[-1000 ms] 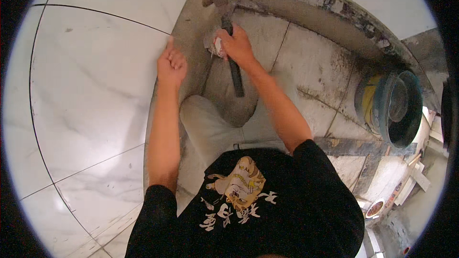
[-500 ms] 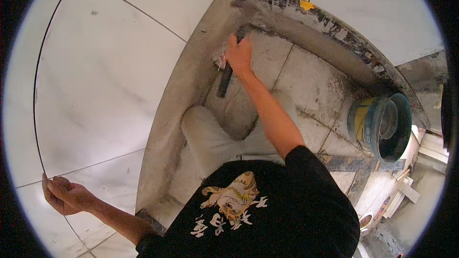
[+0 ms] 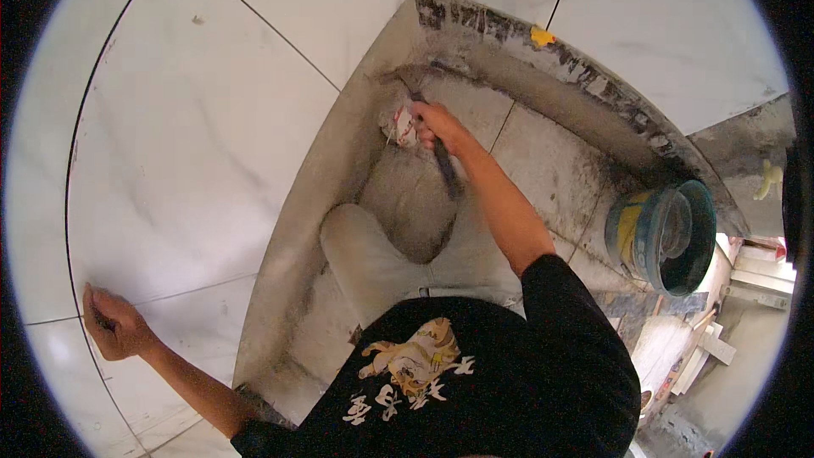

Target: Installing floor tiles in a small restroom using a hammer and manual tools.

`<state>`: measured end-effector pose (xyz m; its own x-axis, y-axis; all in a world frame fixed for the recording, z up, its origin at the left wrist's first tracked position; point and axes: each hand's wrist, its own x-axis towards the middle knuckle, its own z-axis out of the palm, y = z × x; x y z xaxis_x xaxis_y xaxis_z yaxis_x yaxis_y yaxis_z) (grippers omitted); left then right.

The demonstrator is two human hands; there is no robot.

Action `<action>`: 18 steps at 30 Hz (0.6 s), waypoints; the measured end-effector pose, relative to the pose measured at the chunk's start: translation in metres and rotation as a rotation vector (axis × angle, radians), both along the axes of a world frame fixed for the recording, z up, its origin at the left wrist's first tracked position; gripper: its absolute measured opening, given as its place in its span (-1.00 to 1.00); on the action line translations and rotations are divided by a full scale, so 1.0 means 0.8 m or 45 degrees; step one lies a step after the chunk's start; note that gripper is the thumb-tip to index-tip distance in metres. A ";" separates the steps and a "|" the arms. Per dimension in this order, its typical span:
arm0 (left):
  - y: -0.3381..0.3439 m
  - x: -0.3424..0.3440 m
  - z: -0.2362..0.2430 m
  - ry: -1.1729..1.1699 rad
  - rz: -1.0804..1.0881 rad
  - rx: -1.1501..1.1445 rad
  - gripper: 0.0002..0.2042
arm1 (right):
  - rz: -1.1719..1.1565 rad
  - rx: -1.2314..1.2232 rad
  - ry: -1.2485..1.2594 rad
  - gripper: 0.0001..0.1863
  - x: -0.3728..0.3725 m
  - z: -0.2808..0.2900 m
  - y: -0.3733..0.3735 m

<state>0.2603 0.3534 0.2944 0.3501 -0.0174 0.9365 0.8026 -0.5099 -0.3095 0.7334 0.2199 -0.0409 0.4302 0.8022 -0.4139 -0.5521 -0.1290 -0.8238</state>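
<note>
My right hand point(image 3: 439, 129) is closed round the dark handle of a hammer point(image 3: 446, 171). Its slightly blurred head lies toward the far corner, close to the grey cement-covered wall point(image 3: 339, 144). Just left of that hand is a crumpled white and red wrapper point(image 3: 400, 125). A grey, sandy-looking mass point(image 3: 411, 199) spreads between my knees. Far to the left, my left hand point(image 3: 117, 322) is curled in front of the large white tiles point(image 3: 186, 144); its palm is shaded, and I cannot make out anything in it.
A teal bucket point(image 3: 704, 237) with a yellow patch stands at the right, a clear round container point(image 3: 676, 225) inside it. A low rough ledge point(image 3: 593, 76) borders the tiled floor point(image 3: 560, 153), with a yellow scrap point(image 3: 543, 36) on it. White strips point(image 3: 699, 356) lie at the lower right.
My right hand has moved slightly right and nearer, and the hammer handle now slants the other way, its end swung right. My left hand has risen slightly. The view has shifted a little.
</note>
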 end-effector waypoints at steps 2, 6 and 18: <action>0.000 0.003 0.001 -0.034 -0.262 -0.126 -0.85 | 0.194 -0.140 0.022 -0.75 0.010 -0.006 -0.026; 0.002 0.000 0.003 0.052 -0.167 -0.048 -0.85 | -0.013 -0.284 -0.897 -0.75 0.019 -0.020 -0.049; -0.006 0.005 -0.001 0.006 -0.272 -0.053 -0.84 | 1.345 -0.075 -2.109 -0.68 -0.031 0.024 -0.008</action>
<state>0.2643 0.3486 0.2934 0.3471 -0.0530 0.9363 0.6737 -0.6804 -0.2882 0.7086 0.2131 -0.0219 -0.2037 0.9569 -0.2069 0.9304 0.1235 -0.3451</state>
